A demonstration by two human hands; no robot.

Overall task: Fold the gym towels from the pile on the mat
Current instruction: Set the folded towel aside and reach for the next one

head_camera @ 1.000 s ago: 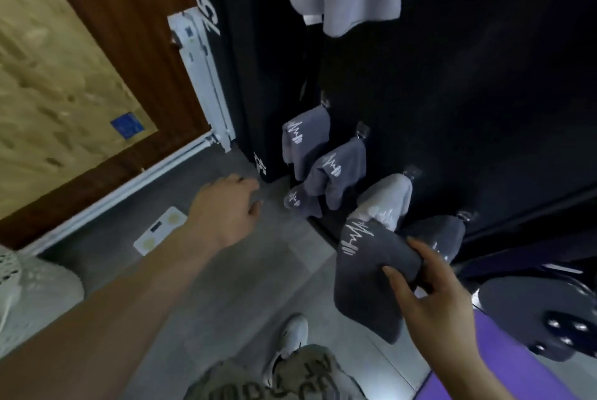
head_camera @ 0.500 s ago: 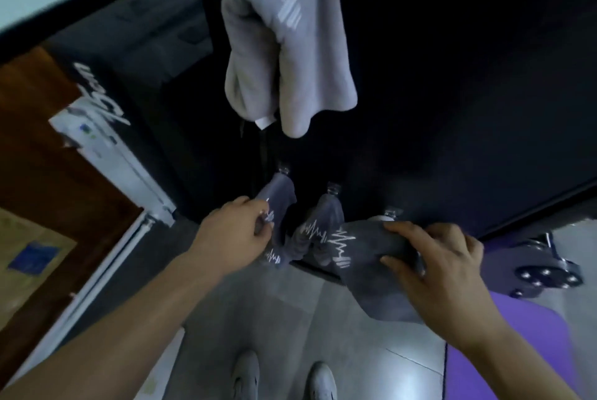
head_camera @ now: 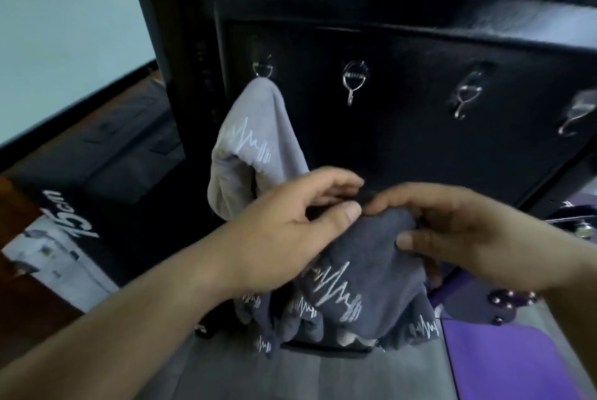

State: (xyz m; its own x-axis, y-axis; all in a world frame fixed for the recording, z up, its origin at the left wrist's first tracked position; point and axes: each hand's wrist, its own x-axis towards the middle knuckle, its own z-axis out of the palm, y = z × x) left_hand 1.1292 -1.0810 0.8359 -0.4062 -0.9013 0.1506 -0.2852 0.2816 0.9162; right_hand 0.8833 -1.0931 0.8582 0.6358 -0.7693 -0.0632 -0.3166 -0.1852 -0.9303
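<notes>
Head view: both hands, left hand and right hand, pinch the dark towel; keep its top edge taut near the empty hook.

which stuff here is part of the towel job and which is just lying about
In the job:
- dark towel, pinched by left hand and right hand
- light towel on the first hook
- lower towels hanging below

Lying about:
- empty hooks
- black box marked 75cm
- purple mat
</notes>
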